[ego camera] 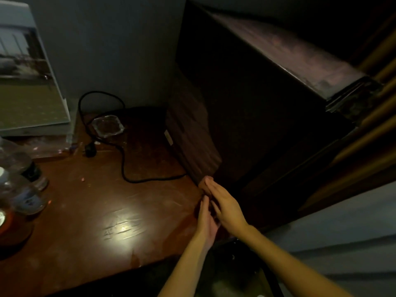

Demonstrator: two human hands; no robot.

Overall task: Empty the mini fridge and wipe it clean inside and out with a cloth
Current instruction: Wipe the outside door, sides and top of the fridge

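Wooden desk [85,211] is bearing the fridge [246,103] at two o'clock. Left hand [205,220] and right hand [226,205] are touching its lower corner near five o'clock, fingers straight, gripping nothing visible. Bottles [26,196] at nine o'clock are suggesting emptying is done; wiping is probably pending, no cloth showing.

Dim room. Grey-blue wall [111,50] behind, plain paint. Brown wood table [85,211] fills left and centre, glossy and scuffed, with 1 bright glare patch [123,226] near its front edge. White-framed panel [27,82] leans at far left; picture or mirror, cannot tell. Black cord [122,161] loops across the table from the wall side, with a glass ashtray [107,126] just beside the loop. 2 clear bottles [23,166] at the left edge. Tan curtain folds [364,129] slant down the right side. Pale grey surface [342,232] lower right.
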